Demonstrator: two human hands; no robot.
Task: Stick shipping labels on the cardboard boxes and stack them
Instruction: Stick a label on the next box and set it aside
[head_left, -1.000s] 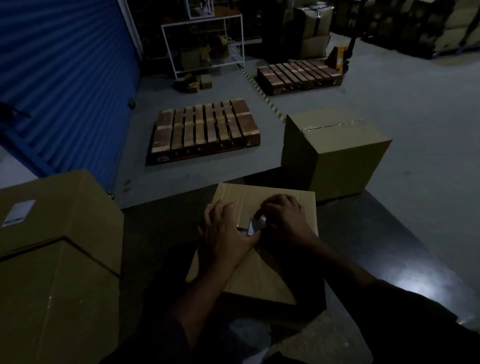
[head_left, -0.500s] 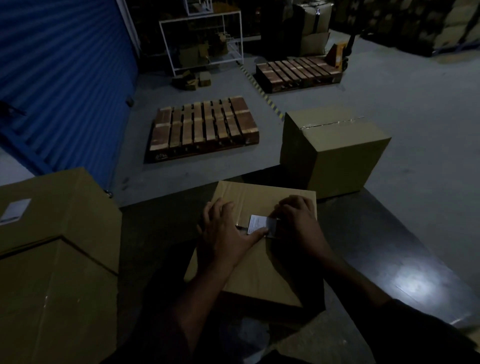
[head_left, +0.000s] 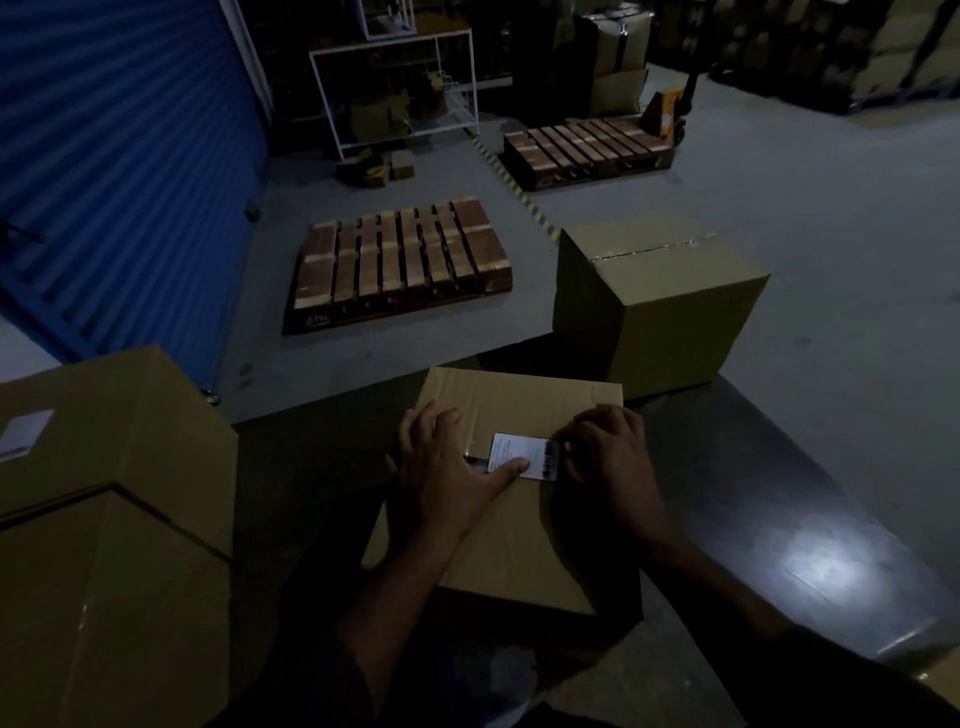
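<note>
A white shipping label (head_left: 524, 456) lies flat on top of the cardboard box (head_left: 514, 530) in the middle of the dark desk (head_left: 810, 519). The left hand (head_left: 441, 467) rests spread on the lid, its thumb pressing the label's near edge; the right hand (head_left: 608, 462) sits at the label's right end with fingers (head_left: 576, 434) curled down onto it, though the dim light hides whether they pinch a backing strip or only press. The likely fault from here is a crease or air bubble if the right end is pushed down before the middle is smoothed, or a skewed label if the thumb slips. Another labelled box (head_left: 104, 467) stands at the left, and a sealed box (head_left: 660, 306) at the desk's far edge.
</note>
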